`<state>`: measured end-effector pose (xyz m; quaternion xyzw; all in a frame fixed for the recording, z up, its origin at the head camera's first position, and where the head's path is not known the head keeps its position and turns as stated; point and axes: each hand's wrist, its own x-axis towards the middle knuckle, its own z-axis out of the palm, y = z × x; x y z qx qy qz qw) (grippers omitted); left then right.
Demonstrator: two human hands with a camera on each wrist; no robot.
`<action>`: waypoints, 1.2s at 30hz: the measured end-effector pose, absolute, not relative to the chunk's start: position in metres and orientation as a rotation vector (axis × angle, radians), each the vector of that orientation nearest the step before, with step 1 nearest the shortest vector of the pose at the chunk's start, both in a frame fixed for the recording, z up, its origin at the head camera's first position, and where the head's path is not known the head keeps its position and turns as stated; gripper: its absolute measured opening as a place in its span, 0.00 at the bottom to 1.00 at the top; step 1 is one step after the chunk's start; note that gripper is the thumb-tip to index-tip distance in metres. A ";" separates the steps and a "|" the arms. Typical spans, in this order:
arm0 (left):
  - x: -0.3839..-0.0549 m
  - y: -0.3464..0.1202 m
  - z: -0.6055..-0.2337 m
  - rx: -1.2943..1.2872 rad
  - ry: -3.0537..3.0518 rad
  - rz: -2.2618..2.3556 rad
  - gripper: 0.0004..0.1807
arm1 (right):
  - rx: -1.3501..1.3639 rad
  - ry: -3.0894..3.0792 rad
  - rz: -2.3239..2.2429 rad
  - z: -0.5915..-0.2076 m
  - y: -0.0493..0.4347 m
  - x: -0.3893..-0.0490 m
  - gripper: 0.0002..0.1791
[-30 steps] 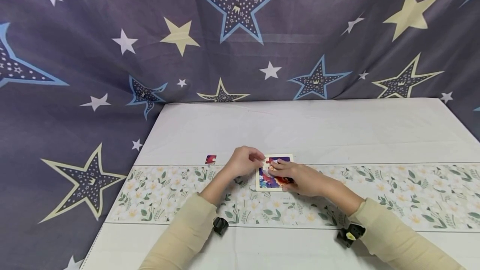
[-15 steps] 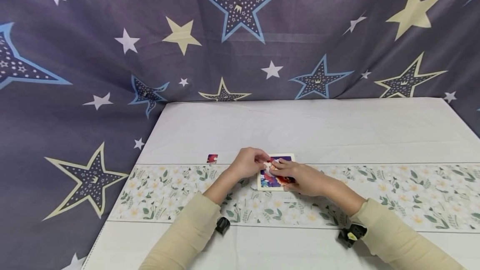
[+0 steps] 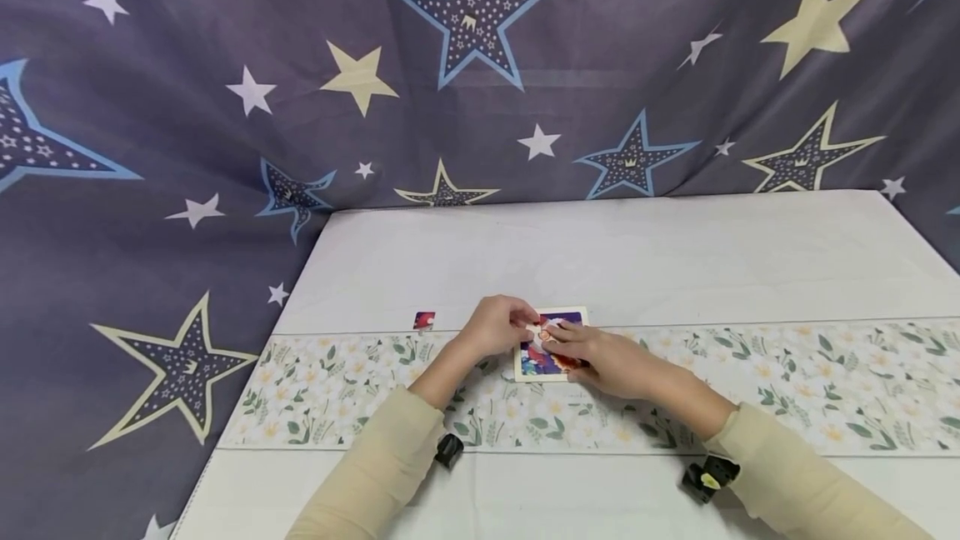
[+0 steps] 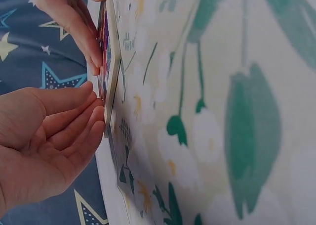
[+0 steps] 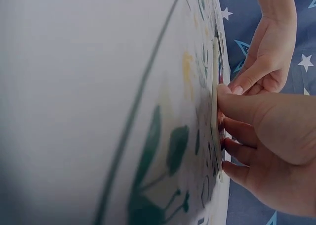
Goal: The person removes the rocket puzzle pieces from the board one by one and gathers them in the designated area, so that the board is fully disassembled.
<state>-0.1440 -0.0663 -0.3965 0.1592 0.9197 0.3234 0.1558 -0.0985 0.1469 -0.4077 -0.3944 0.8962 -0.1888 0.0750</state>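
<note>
Dark curtain cloth (image 3: 420, 136) printed with blue, cream and white stars hangs behind and to the left of a table with a white cover (image 3: 637, 261), across which a floral band (image 3: 337, 407) runs from left to right. On the far part of this band, near the middle, lies a square puzzle board (image 3: 517, 367), its pale rim enclosing a printed picture (image 3: 544, 366) in purple, red, white and blue; your hands cover part of these contents. One loose puzzle piece (image 3: 423, 320), red and purple with a white patch, lies outside the rim, to the left on the white cover, just beyond the band and well apart from the board. Your left hand (image 3: 491, 327) is at the board's far left corner, its fingers bent and the thumb close to the index finger; whether anything is pinched between them you cannot tell. Your right hand (image 3: 615, 363) rests on the picture from the right, its fingers apart and extended over the surface; in the right wrist view its thumb touches the rim. Both forearms wear beige sleeves (image 3: 382, 461), with a black device (image 3: 448, 451) beside each cuff.
</note>
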 end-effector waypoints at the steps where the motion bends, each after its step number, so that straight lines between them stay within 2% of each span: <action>1: -0.144 -0.066 -0.396 0.457 2.637 0.925 0.10 | -1.186 2.695 -0.562 -0.407 0.147 -0.098 0.28; 13: -0.144 -0.069 -0.398 0.521 2.634 0.957 0.12 | -1.226 2.703 -0.571 -0.409 0.149 -0.100 0.28; 22: -0.144 -0.066 -0.403 0.413 2.551 1.170 0.12 | -1.195 2.690 -0.568 -0.410 0.147 -0.100 0.28; 36: -0.150 -0.060 -0.403 0.249 2.426 1.233 0.18 | -1.205 2.690 -0.558 -0.410 0.147 -0.100 0.28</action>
